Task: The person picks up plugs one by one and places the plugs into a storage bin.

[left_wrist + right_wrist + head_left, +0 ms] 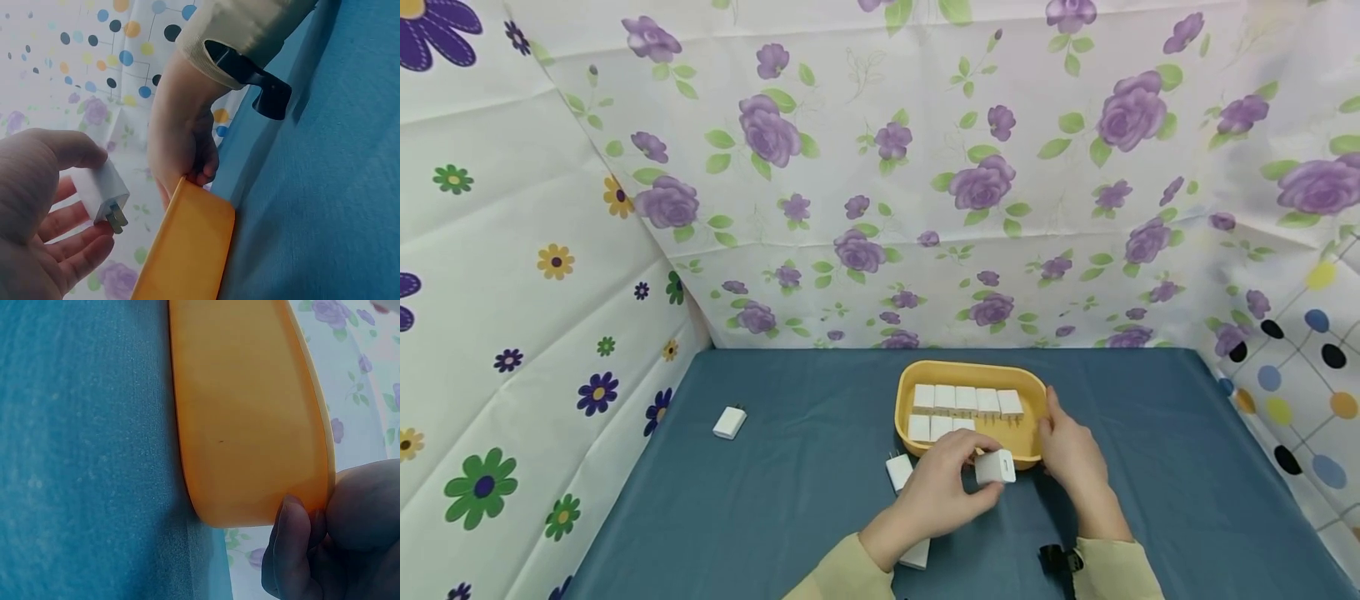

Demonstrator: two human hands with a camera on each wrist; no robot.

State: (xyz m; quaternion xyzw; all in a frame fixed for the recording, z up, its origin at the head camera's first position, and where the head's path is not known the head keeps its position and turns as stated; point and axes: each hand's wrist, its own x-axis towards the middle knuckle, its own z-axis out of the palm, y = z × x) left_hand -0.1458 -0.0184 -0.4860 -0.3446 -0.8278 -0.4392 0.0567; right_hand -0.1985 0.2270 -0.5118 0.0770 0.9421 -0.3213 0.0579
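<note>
My left hand (934,493) pinches a white charger plug (995,467) between thumb and fingers, above the front edge of a yellow tray (1034,404). In the left wrist view, metal prongs stick out of the held charger plug (100,187). My right hand (1075,454) grips the tray's right end, thumb at the rim and fingers against the outer wall, as the right wrist view shows with the tray's side (250,425). Inside the tray, white charger plugs (966,400) lie in a back row and a front row, the latter partly hidden by my left hand.
On the blue tabletop (797,500), one charger plug (730,422) lies at the far left. Another charger plug (898,472) lies by the tray's front left corner, and a white piece (916,555) shows beneath my left wrist. Patterned cloth walls (865,167) stand behind and beside.
</note>
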